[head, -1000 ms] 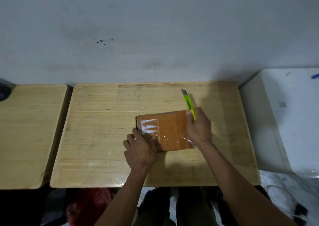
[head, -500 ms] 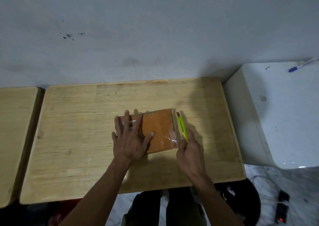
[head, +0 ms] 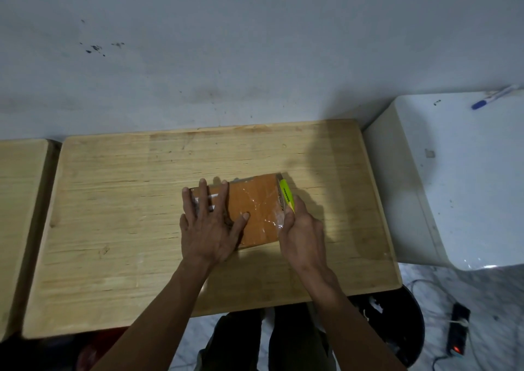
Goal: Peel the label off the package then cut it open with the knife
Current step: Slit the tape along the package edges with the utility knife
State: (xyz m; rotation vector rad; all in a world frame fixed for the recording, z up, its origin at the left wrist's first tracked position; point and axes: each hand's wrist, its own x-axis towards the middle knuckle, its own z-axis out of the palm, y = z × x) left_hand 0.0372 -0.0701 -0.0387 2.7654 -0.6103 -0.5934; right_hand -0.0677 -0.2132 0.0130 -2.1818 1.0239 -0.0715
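Observation:
An orange-brown package (head: 256, 206) wrapped in shiny clear tape lies flat on the wooden table (head: 127, 214). My left hand (head: 211, 223) presses flat on its left half, fingers spread, covering white label remnants. My right hand (head: 300, 229) grips a yellow-green utility knife (head: 287, 195), which lies along the package's right edge with its tip at the far right corner. The blade itself is hard to make out.
A second wooden table (head: 19, 214) stands at the left. A white cabinet (head: 453, 177) with a blue pen (head: 494, 98) on it stands at the right. A grey wall rises behind. A power strip (head: 458, 331) lies on the floor.
My left hand has gone from the package's near left corner to pressing flat on its top. The knife came down from the far right corner to lie along the right edge.

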